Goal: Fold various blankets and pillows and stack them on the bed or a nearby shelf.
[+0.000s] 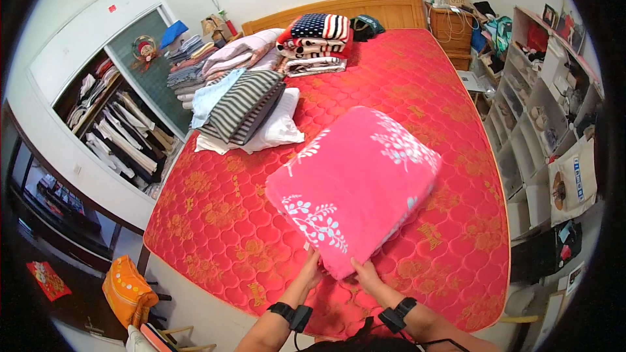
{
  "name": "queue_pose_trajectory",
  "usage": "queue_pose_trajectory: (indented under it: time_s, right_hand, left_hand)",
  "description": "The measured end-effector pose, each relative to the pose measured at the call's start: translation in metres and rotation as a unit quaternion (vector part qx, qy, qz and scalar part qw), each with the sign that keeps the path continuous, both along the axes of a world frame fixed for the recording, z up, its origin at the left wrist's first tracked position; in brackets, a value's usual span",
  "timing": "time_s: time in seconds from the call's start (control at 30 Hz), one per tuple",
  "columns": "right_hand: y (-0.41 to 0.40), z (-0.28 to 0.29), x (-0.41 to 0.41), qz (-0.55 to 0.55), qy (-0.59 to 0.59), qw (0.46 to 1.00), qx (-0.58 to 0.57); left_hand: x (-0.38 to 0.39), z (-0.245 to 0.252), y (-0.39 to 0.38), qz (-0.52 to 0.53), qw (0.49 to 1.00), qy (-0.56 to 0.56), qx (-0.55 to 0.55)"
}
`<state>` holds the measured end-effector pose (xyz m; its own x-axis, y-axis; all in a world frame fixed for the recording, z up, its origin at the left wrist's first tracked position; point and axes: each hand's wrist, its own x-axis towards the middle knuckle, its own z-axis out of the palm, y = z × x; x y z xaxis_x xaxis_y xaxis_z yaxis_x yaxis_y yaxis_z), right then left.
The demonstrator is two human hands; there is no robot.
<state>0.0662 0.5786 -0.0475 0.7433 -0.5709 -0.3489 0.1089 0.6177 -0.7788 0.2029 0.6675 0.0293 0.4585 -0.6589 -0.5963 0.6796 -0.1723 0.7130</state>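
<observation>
A folded pink blanket point(349, 176) with white and pale blue leaf sprigs lies at an angle on the red quilted mattress point(210, 254). My left hand point(313, 266) is at the left side of its near corner, the fingers partly hidden at the blanket's edge. My right hand point(364, 274) grips the same corner from the right, thumb on top. Both forearms wear black straps with small devices. Beyond the blanket, to the left, striped pillows point(244, 105) rest on a white pillow point(279, 129).
Folded patterned blankets point(315, 41) and stacked folded clothes point(190, 68) stand near the wooden headboard point(337, 10). An open wardrobe point(122, 127) is at left, a cluttered shelf unit point(525, 122) at right. An orange cloth bundle point(127, 293) sits beyond the mattress's near left edge.
</observation>
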Motion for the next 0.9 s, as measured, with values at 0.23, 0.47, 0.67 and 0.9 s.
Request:
queue_pose_trajectory:
  time_s: [0.23, 0.47, 0.67, 0.9]
  right_hand:
    - [0.098, 0.050, -0.022, 0.126, 0.016, 0.989, 0.078]
    - [0.185, 0.072, -0.009, 0.206, 0.086, 0.974, 0.029]
    - [0.241, 0.049, 0.000, 0.294, 0.141, 0.945, -0.030]
    - [0.163, 0.122, -0.029, 0.361, -0.017, 0.895, -0.260]
  left_hand:
    - [0.003, 0.004, 0.098, -0.046, 0.996, -0.053, -0.057]
    - [0.029, 0.004, 0.189, -0.083, 0.990, -0.068, -0.092]
    - [0.041, 0.016, 0.256, -0.112, 0.992, -0.047, 0.029]
    - [0.053, 0.023, 0.262, 0.019, 0.993, -0.108, 0.041]
